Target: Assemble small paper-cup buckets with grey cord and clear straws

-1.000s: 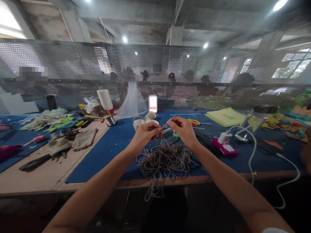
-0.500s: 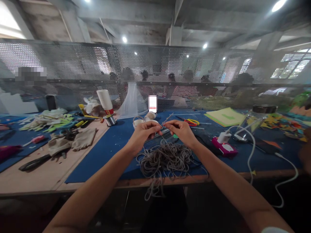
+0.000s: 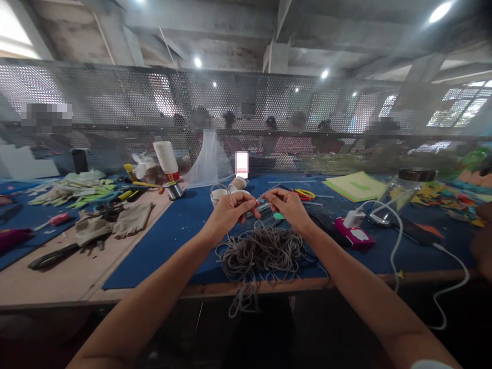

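My left hand [image 3: 231, 209] is closed in a pinch, thumb against fingers, above a loose heap of grey cord [image 3: 265, 251]. Facing it, my right hand [image 3: 288, 206] pinches in the same way, with a small gap between the two sets of fingertips. Both appear to hold a thin strand of grey cord; its ends are too fine to follow. Beneath my hands lies a bunch of clear thin rods or wires [image 3: 265, 211]. The heap rests on the blue mat [image 3: 161, 246], with a few loops hanging over the table's front edge.
Behind my hands are a white roll of tape [image 3: 219, 193] and red-and-yellow-handled pliers [image 3: 305, 194]. A cup stack [image 3: 166, 158] and work gloves [image 3: 132, 220] lie left. On the right are a magenta box with a charger [image 3: 355, 234], yellow sheets [image 3: 355, 185] and a clear jar [image 3: 409, 189].
My right fingers have shifted slightly, and the twisted cord end that stuck up beyond them shows less. My left hand stays nearly in place. The heap looks unchanged.
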`<state>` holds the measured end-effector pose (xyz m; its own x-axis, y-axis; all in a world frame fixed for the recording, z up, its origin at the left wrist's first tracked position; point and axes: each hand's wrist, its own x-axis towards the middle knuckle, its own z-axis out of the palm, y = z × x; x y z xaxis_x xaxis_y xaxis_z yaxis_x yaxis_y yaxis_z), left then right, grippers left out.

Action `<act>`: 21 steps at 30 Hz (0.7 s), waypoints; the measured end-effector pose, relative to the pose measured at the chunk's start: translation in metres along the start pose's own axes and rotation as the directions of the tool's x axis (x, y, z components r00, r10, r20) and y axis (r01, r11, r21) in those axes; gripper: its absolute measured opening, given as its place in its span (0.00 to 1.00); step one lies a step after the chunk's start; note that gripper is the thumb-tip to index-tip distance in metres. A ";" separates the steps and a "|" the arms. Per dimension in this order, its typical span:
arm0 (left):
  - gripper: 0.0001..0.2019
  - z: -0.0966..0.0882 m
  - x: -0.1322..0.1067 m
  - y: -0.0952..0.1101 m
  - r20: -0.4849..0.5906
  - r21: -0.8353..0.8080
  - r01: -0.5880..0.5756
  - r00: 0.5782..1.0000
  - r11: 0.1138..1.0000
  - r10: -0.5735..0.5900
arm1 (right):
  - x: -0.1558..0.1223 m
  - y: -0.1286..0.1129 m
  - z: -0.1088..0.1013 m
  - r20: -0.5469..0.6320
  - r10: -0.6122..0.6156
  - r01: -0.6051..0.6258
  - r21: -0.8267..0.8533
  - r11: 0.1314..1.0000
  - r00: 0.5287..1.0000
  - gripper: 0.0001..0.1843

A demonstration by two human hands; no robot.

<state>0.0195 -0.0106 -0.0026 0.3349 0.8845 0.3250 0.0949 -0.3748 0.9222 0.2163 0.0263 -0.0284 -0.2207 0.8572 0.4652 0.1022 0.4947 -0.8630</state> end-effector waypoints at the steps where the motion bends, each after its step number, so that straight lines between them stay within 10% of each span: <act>1: 0.11 0.001 0.000 0.001 -0.004 0.017 -0.008 1.000 1.000 0.008 | 0.000 0.000 -0.001 0.002 0.001 -0.001 -0.002 1.000 1.000 0.18; 21: 0.13 0.003 0.010 0.003 -0.019 -0.069 0.002 1.000 0.998 -0.003 | -0.001 0.002 -0.005 -0.072 -0.050 0.043 -0.096 0.994 0.996 0.15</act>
<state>0.0262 -0.0038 0.0029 0.3168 0.8906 0.3263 0.0305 -0.3534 0.9350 0.2219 0.0273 -0.0298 -0.1548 0.8396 0.5206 0.1856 0.5423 -0.8194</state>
